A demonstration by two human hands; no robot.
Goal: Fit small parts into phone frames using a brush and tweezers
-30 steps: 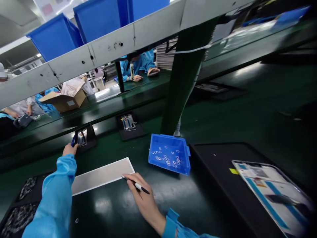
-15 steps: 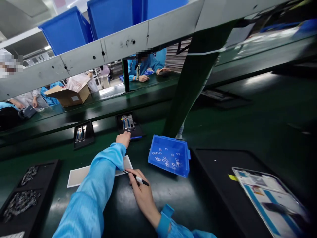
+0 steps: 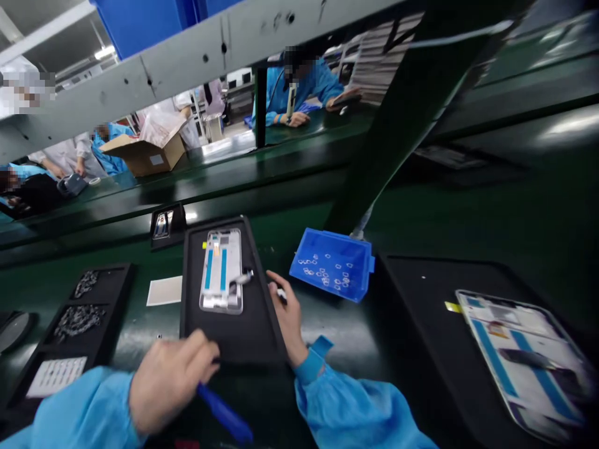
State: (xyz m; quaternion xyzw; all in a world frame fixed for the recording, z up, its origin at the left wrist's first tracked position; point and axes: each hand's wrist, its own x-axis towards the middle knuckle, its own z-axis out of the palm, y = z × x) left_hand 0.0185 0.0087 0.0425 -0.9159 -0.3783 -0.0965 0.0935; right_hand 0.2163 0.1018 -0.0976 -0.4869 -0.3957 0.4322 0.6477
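The black tray [image 3: 253, 340] in front of me holds a white phone frame [image 3: 223, 268] with blue strips and a yellow tab. My left hand [image 3: 173, 383] is closed at the tray's near left corner, with a blue tool [image 3: 225, 415] sticking out below its fingers. Along the tray's right edge, my right hand [image 3: 289, 321] has its fingers around a black-and-white pen [image 3: 281, 295], mostly hidden by the hand. A blue bin [image 3: 311, 249] with small ring-shaped parts lies beyond my right hand.
A larger black tray [image 3: 421, 299] with another phone frame [image 3: 519, 362] lies at right. At left are a compartment tray [image 3: 105, 312] of small parts and a white card [image 3: 165, 291]. A slanted green post [image 3: 397, 125] rises behind the bin. People sit across the bench.
The tray with the phone frame has come from the far side toward me. My left hand has drawn back with the blue tool. My right hand has shifted to the tray's right edge.
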